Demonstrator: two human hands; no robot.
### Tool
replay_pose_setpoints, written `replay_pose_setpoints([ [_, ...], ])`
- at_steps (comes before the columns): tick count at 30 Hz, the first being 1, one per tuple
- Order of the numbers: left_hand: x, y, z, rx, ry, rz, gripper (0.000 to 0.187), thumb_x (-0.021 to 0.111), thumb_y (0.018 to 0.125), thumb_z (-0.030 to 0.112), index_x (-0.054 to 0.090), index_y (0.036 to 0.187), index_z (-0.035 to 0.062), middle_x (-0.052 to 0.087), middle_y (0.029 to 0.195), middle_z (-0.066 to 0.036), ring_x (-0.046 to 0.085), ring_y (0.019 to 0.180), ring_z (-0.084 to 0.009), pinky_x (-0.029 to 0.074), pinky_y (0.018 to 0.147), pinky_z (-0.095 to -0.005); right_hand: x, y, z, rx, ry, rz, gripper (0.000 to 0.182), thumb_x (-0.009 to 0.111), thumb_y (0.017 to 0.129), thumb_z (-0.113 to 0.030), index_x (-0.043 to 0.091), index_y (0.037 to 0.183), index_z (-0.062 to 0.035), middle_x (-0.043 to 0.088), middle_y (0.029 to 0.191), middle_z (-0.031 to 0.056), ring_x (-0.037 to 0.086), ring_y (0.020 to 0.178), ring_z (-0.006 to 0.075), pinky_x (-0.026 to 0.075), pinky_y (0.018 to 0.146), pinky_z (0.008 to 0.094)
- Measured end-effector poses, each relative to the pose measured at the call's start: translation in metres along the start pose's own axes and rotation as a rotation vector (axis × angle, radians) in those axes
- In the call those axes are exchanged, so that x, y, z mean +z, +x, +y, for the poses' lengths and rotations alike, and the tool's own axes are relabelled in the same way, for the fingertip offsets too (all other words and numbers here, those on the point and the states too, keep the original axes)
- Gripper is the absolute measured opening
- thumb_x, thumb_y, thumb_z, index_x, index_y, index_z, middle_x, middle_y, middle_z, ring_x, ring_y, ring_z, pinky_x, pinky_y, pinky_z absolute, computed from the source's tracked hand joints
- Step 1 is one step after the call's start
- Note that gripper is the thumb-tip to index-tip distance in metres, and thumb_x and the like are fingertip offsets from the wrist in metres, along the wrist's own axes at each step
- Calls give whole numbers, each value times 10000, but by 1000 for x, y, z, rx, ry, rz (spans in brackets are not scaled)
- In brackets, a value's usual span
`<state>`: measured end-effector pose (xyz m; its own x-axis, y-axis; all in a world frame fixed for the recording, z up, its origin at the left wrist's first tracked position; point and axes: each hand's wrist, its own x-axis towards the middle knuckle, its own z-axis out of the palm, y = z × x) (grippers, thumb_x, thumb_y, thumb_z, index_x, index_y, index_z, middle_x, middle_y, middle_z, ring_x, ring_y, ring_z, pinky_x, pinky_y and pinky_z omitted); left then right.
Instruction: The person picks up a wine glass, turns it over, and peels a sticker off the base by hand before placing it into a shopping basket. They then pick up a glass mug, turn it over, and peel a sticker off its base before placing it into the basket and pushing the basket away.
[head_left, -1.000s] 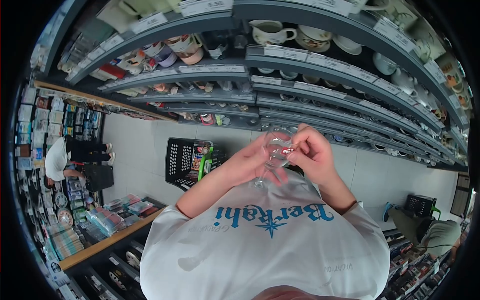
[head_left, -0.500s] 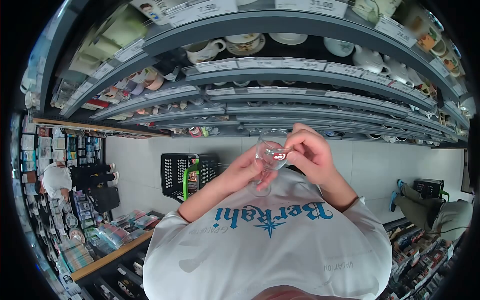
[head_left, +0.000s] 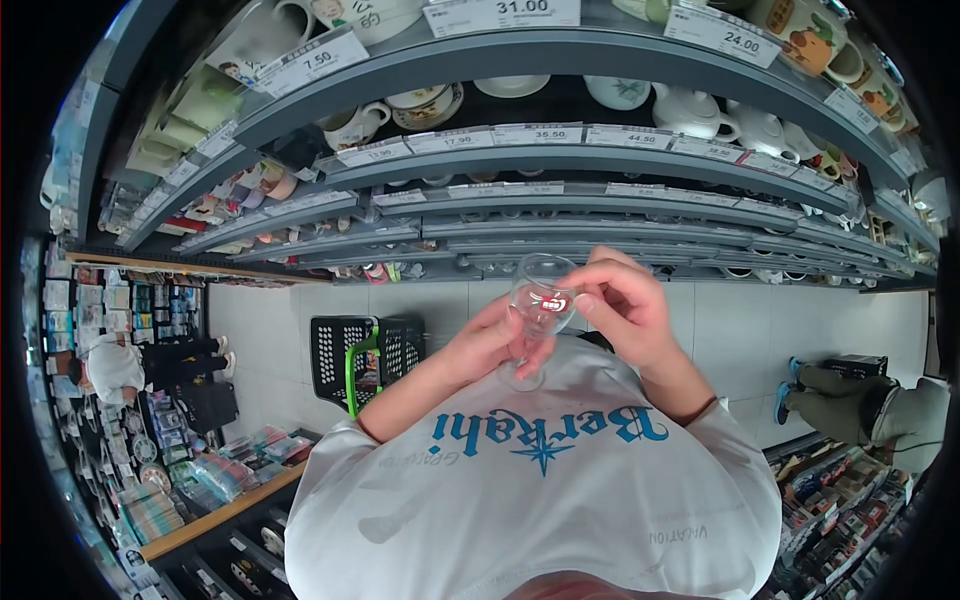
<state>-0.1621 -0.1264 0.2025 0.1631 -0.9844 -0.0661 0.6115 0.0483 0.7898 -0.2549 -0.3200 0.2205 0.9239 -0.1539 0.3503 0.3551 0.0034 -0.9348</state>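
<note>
In front of my chest is a clear stemmed wine glass (head_left: 535, 312), held upright with a small red and white label on its bowl. My left hand (head_left: 488, 342) wraps round the lower bowl and stem, thumb on the near side and fingertips showing past the stem. The round foot sits just over my white shirt. From the other side my right hand (head_left: 628, 305) pinches with thumb and forefinger at the bowl's edge, right beside the label. The remaining fingers of that hand are curled.
Ahead rise grey store shelves (head_left: 480, 168) of cups and white teapots (head_left: 690, 112) with price tags. A black shopping basket (head_left: 340, 360) with a green handle stands left on the tiled floor. One person (head_left: 130, 365) is at the far left, another (head_left: 850, 405) at right.
The view has shifted slightly, so the shelves and basket appear farther left. My right forefinger and thumb have moved a little at the bowl's edge. My left hand keeps its hold.
</note>
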Motion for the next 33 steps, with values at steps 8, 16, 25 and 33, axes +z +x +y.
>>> replay_pose_setpoints([
  [8, 2, 11, 5, 9, 13, 54, 695, 471, 927, 605, 384, 1361, 69, 535, 814, -45, 495, 612, -105, 399, 519, -240, -1, 1, 0, 81, 166, 90, 260, 621, 848, 49, 640, 1100, -12, 462, 781, -23, 412, 673, 51, 337, 582, 202],
  [16, -12, 6, 1, 182, 165, 149, 664, 596, 918, 486, 345, 1371, 72, 548, 952, -38, 537, 704, -123, 423, 619, -258, 6, 13, 24, -20, 171, 84, 260, 629, 851, 59, 626, 1102, -7, 543, 844, 29, 482, 692, 70, 382, 595, 205],
  [25, -14, -24, 7, 319, 345, 450, 616, 631, 929, 341, 319, 1384, 65, 546, 953, -53, 558, 790, -127, 460, 687, -259, 32, 41, 30, -7, 20, -17, 242, 693, 794, 36, 725, 1013, -61, 583, 986, 90, 589, 796, 155, 479, 673, 260],
  [33, -38, -90, 21, 223, -8, 299, 616, 424, 976, 539, 366, 1370, 68, 575, 863, -95, 541, 643, -131, 434, 563, -247, 93, 76, 36, -164, -126, -162, 247, 711, 777, 24, 720, 1015, -41, 604, 1067, 112, 624, 845, 170, 503, 718, 281],
])
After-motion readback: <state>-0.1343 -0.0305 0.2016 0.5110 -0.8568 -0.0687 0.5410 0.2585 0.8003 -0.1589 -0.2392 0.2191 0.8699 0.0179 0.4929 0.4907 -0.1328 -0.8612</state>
